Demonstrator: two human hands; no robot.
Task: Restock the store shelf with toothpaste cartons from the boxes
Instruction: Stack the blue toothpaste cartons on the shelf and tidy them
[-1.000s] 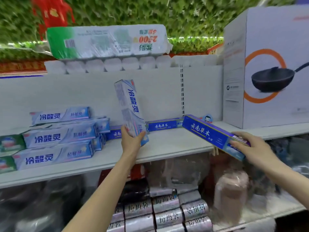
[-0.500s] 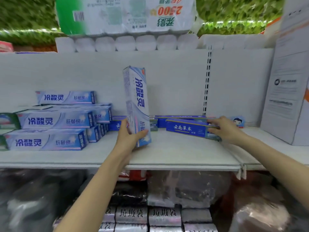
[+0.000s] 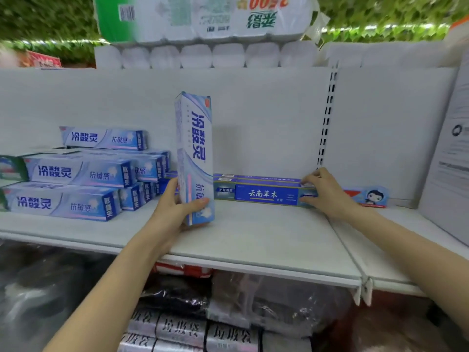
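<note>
Now, left fingers (image 3: 169,193) tight around the upright pale carton (image 3: 194,138), right fingers (image 3: 311,177) tight around the dark-blue carton (image 3: 264,194).

Tissue pack (image 3: 203,19): up top, print upside down, green at its left end, resting on a row of white rolls (image 3: 195,55).
Leaf wall (image 3: 380,13): green, behind the rolls, blurred.
Red sign (image 3: 43,60): far left, up high, unreadable.
Cartoon card (image 3: 373,196): low down, just right of the slotted upright (image 3: 327,118).
Large white box (image 3: 451,158): right edge, small print on its side.
Silver packets (image 3: 182,329): stacked at the bottom, below clear-wrapped bundles (image 3: 274,298).
</note>
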